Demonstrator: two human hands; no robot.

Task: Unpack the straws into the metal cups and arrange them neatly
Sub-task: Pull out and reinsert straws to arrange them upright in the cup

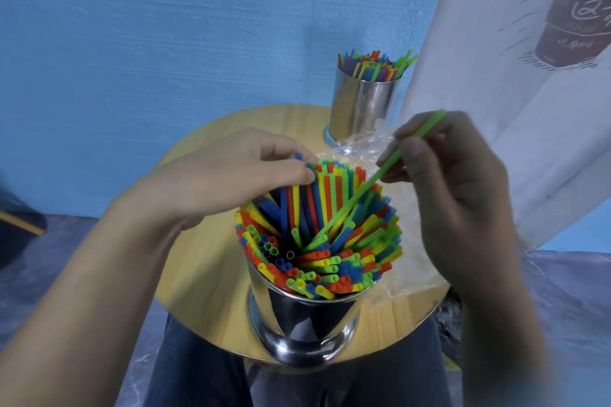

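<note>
A person sat over a small round wooden desk, seen from a head-worn camera looking down at both hands.

The near metal cup stood at the desk's front edge, packed with red, blue, yellow and green straws fanned outward around a small gap in the middle. A far metal cup, also full, stood at the back edge. A crumpled clear plastic wrapper lay between and to the right of the cups.

The straws looked very light, thin and smooth. They would likely bend or kink if squeezed hard, and slip if held loosely. A gentle pinch on the upper half, leaving the lower end free to steer, seemed the best hold.

The right hand did just that. Its grip was closed to a narrow pinch, thumb against fingertips, on a single green straw held at a slant, the lower end dipping into the middle of the near cup.

The left hand reached over the cup's far left side, bent fingers touching the straw tops. Whether its grip pinched any straw could not be told.
</note>
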